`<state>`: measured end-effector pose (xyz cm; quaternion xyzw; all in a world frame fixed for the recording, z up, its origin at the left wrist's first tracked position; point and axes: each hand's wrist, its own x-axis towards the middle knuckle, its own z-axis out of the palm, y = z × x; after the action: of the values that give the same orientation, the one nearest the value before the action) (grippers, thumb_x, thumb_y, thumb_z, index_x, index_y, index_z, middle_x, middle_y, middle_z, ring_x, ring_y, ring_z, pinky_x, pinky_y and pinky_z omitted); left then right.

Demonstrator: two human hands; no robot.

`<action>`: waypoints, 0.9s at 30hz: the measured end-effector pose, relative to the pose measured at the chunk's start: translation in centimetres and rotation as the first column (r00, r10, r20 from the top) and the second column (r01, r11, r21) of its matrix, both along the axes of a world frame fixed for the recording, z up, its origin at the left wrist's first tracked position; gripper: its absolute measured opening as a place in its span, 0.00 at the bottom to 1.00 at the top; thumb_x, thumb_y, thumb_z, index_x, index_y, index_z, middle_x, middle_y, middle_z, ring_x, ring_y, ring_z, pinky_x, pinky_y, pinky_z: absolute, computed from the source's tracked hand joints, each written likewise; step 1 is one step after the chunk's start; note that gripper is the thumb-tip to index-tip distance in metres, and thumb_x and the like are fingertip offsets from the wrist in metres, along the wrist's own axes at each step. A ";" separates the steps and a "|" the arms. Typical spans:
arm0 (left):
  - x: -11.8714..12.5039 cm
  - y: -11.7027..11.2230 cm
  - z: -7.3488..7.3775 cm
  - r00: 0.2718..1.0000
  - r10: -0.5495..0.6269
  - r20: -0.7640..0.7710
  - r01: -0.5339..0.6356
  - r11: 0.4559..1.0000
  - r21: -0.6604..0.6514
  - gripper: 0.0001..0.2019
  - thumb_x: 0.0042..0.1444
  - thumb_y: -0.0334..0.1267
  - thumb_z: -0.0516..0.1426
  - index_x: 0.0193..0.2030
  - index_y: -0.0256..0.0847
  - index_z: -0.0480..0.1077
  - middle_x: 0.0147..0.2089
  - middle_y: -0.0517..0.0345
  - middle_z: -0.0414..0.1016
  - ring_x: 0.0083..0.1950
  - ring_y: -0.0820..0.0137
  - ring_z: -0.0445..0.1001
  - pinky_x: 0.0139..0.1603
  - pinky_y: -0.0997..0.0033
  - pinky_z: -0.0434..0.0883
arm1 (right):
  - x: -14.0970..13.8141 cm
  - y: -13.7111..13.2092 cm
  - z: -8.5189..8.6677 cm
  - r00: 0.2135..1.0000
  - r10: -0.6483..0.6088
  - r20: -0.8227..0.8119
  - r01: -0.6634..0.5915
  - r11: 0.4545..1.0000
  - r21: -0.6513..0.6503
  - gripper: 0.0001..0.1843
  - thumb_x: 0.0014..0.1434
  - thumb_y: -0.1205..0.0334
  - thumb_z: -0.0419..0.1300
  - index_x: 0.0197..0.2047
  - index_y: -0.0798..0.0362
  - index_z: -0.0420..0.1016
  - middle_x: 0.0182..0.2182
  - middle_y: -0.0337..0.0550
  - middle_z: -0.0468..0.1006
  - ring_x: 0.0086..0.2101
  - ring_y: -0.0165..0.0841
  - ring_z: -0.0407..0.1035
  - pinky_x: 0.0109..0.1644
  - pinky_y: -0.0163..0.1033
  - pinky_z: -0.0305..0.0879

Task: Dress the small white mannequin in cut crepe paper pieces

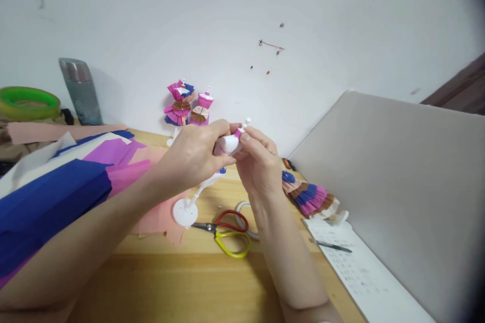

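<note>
Both hands were up together over the wooden table (159,282), closed on a little white dress form (227,145). The left hand (195,154) wrapped its torso from the side. The right hand (259,161) met it with fingertips pinched at the neck, where a pink paper strip (239,132) sat. The form's thin stem ran down to a round base (185,212), and I couldn't tell whether that rested on the tabletop. It struck me as light, hollow plastic, stiff in the body but probably easy to snap at the stem and neck peg, so the torso seemed the safe place to grip. The strip looked soft and easy to tear. Scissors (227,232) lay just beside the base, a finished paper dress (310,199) further right
</note>
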<state>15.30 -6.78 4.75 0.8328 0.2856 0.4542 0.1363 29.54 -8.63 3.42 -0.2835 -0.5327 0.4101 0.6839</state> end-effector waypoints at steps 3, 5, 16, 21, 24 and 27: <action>0.4 -0.1 -0.3 0.999 -0.017 0.032 0.016 1.000 0.021 0.14 0.51 0.33 0.61 0.46 0.39 0.74 0.37 0.59 0.80 0.34 0.71 0.76 0.36 0.71 0.70 | 0.4 -0.1 0.1 0.999 0.030 0.015 -0.030 0.999 0.016 0.07 0.50 0.57 0.66 0.31 0.50 0.82 0.31 0.43 0.83 0.43 0.43 0.76 0.47 0.49 0.73; 0.4 -0.3 -0.3 0.997 -0.033 0.075 0.033 0.999 0.000 0.12 0.51 0.35 0.62 0.44 0.39 0.73 0.37 0.59 0.80 0.34 0.71 0.76 0.36 0.71 0.71 | 0.8 -0.1 0.1 0.997 0.062 0.046 -0.064 0.997 0.042 0.11 0.50 0.52 0.66 0.34 0.48 0.82 0.37 0.44 0.84 0.46 0.45 0.76 0.49 0.52 0.73; 0.4 -0.5 0.1 0.965 0.255 0.066 -0.255 0.967 -0.009 0.11 0.50 0.37 0.63 0.39 0.42 0.68 0.37 0.58 0.79 0.35 0.66 0.77 0.37 0.68 0.72 | 0.5 0.4 -1.0 0.993 -0.048 0.112 0.038 0.995 0.092 0.23 0.52 0.50 0.69 0.50 0.47 0.77 0.52 0.47 0.80 0.54 0.45 0.73 0.57 0.53 0.70; 1.3 -0.5 -0.8 0.944 0.327 -0.038 -0.325 0.944 0.050 0.19 0.55 0.38 0.59 0.54 0.43 0.64 0.49 0.50 0.77 0.45 0.58 0.78 0.42 0.63 0.73 | -0.4 0.2 -1.0 0.993 0.006 0.118 -0.015 0.997 0.081 0.24 0.49 0.53 0.70 0.49 0.49 0.77 0.48 0.47 0.81 0.51 0.44 0.74 0.56 0.51 0.71; 0.9 -0.6 -0.4 0.977 0.207 -0.056 -0.207 0.978 0.000 0.36 0.48 0.38 0.64 0.65 0.46 0.58 0.54 0.50 0.75 0.47 0.59 0.77 0.45 0.63 0.73 | 0.2 0.8 -1.0 0.999 0.045 0.001 -0.045 0.999 0.009 0.21 0.50 0.50 0.67 0.45 0.51 0.77 0.41 0.47 0.83 0.46 0.45 0.77 0.50 0.51 0.74; -0.1 -0.6 0.5 0.998 0.062 -0.002 -0.062 0.992 -0.106 0.39 0.45 0.38 0.66 0.66 0.46 0.61 0.48 0.55 0.77 0.39 0.66 0.77 0.42 0.67 0.74 | 1.1 1.8 -1.0 0.986 0.134 -0.104 -0.141 0.987 -0.070 0.21 0.50 0.46 0.61 0.41 0.51 0.77 0.40 0.50 0.83 0.45 0.48 0.76 0.45 0.54 0.76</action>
<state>15.22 -7.35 5.24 0.8148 0.3350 0.4429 0.1664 30.66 -6.79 2.41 -0.2517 -0.5003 0.4902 0.6678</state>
